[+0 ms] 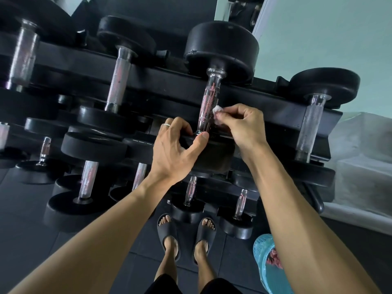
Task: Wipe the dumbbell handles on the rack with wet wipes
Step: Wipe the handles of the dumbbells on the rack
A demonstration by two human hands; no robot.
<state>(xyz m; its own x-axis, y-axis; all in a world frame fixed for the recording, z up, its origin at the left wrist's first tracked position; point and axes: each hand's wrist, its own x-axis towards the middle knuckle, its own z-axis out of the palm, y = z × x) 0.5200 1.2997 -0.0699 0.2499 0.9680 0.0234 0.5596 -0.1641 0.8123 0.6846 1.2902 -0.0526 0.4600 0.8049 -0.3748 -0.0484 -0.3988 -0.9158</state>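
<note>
Item: dumbbell handle [209,107], knurled, reddish-stained, top tier of the rack [275,107], third dumbbell from my left. Step in hand: wiping this handle, low on its right side.

Right hand [239,126]: fingers curled, pinching a small wadded wet wipe [216,109] that touches the handle's edge.

Left hand [176,147]: fingers and thumb curled over the near black weight head [214,151], steadying the dumbbell; ring on one finger.

Next move, as I judge it: run the wipe up the knurling and around the back, perhaps turning the dumbbell with the left hand.

Other stock: neighbouring handle [118,81] to the left and one [309,122] to the right, lower tiers below, a blue basket [263,251] by my feet.

Poorly seen: the handle's far side; most of the wipe, buried in the fingers; the basket's contents, possibly used wipes; the rack's left end, cut off.
</note>
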